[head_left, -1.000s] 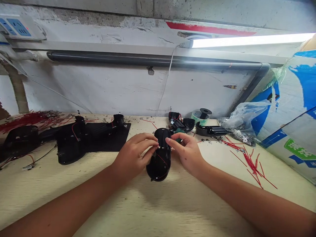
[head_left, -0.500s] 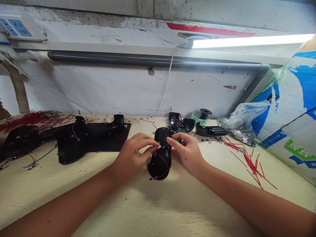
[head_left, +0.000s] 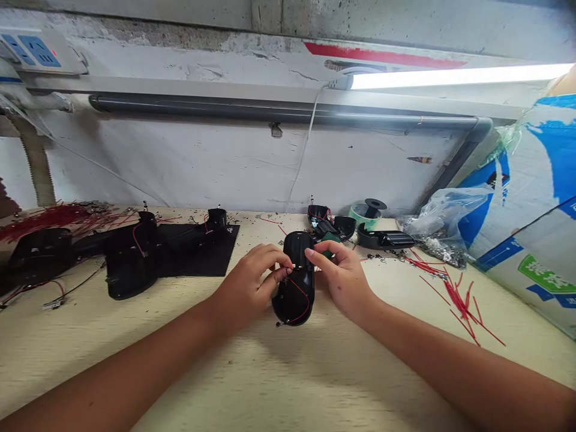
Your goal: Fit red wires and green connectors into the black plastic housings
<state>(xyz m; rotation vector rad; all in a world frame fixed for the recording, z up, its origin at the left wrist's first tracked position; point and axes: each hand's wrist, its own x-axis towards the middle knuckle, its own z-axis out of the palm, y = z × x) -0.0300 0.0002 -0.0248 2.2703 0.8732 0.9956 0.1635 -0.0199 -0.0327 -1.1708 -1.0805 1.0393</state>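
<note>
Two narrow grips on one black housing [head_left: 295,306]
Left hand [head_left: 248,288] and right hand [head_left: 342,279] pinch it near the top from either side; red wire [head_left: 303,305] loops across its lower end.

Wall: scuffed white plaster [head_left: 225,162] | pipe: grey, along wall [head_left: 288,115] | light: lit fluorescent tube [head_left: 459,77] | power socket [head_left: 38,51]

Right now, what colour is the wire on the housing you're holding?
The wire is red, against the black housing; it shows best in the head view.
</note>
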